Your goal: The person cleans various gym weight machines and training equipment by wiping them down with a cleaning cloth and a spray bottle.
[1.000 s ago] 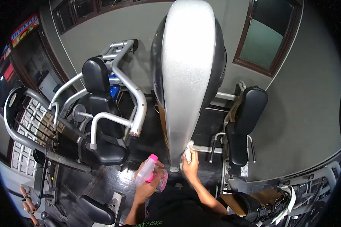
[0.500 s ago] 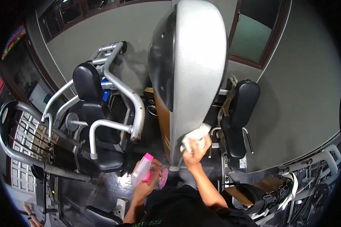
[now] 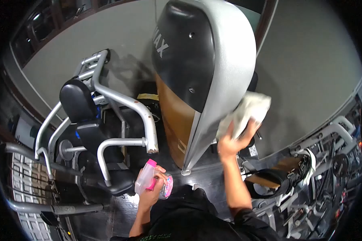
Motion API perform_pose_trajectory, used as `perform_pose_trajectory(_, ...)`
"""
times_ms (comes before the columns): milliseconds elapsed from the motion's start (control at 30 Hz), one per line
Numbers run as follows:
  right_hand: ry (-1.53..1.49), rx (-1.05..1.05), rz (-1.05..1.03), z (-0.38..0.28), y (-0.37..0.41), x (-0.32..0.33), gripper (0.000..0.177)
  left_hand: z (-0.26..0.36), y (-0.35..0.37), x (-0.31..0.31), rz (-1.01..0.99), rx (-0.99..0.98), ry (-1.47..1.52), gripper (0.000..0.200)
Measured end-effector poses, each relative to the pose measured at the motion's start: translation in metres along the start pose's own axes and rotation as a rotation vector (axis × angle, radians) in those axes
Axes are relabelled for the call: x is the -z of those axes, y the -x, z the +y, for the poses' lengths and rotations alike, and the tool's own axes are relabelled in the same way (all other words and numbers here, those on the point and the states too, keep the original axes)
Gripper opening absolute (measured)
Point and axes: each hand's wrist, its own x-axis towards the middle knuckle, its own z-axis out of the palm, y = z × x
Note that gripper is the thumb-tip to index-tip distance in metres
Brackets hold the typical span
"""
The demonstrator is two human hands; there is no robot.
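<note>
My right hand [image 3: 238, 140] grips a white cloth [image 3: 247, 112], slightly blurred, at the right edge of a tall machine housing. That housing has a silver frame [image 3: 235, 52], a black upper panel [image 3: 185, 48] with partial lettering, and a brown lower panel [image 3: 173, 120]. Low on the left, my left hand [image 3: 156, 186] is wrapped round a spray bottle with a pink nozzle [image 3: 151, 162] and a whitish head. The bottle's clear lower part [image 3: 166, 188] carries a pink label, and my fingers cover its neck.
Left of the housing stands a gym machine with a black padded seat [image 3: 77, 100] and thick silver arms [image 3: 145, 116]. More gym equipment [image 3: 309, 201] fills the lower right, near a brown and black padded piece [image 3: 275, 176]. A grey wall [image 3: 309, 72] runs behind.
My right hand has moved up and to the right with the cloth, which looks more spread out. The view has turned, showing more of the housing's side. My left hand still holds the spray bottle.
</note>
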Motion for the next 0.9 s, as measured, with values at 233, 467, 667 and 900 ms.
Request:
perform_pose_trajectory(233, 0.217, 0.353, -0.159, -0.063, -0.160, -0.029, 0.057, -0.007, -0.007, 0.026, -0.221, -0.027, 0.038, 0.025)
perform_pose_trajectory(467, 0.261, 0.087, -0.231, -0.030, 0.055, -0.007, 0.044, -0.015, -0.012, 0.045, -0.173, -0.138, 0.093, 0.014)
perform_pose_trajectory(667, 0.181, -0.451, -0.469, -0.016, 0.214, 0.020, 0.045, -0.023, -0.019, 0.060, -0.204, -0.153, 0.091, 0.024)
perform_pose_trajectory(900, 0.228, -0.090, -0.008, -0.026, 0.103, 0.018, 0.039, -0.030, -0.021, 0.065, -0.247, -0.203, 0.084, 0.032)
